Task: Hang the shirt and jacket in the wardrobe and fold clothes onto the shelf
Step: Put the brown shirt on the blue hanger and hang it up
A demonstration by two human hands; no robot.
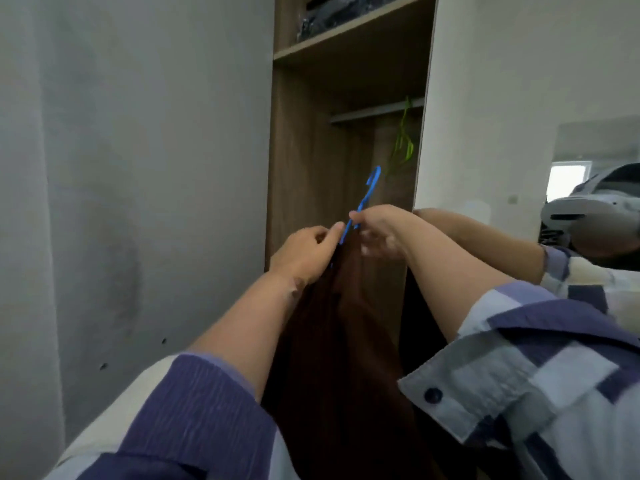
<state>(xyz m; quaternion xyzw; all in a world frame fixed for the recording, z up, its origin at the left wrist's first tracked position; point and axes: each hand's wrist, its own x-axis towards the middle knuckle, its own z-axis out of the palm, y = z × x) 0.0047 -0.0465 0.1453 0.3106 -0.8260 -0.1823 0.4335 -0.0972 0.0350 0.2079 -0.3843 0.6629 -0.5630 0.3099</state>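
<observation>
Both hands meet at centre frame: the left hand (304, 252) and right hand (379, 230) pinch closed on the blue hanger (363, 202), the brown garment (339, 341) draping toward 6 o'clock. Seat the collar evenly, then lift the hook to the rail (374, 112) at 12 o'clock, beside a green hanger (403, 140). The wardrobe (301, 168) stands open between grey walls.

A single head-worn wide-angle camera looks forward and slightly down, close over both forearms, facing the open brown wooden wardrobe (311, 150). The grey wall (138, 133) fills its left; a mirror (595, 174) edges the right.
</observation>
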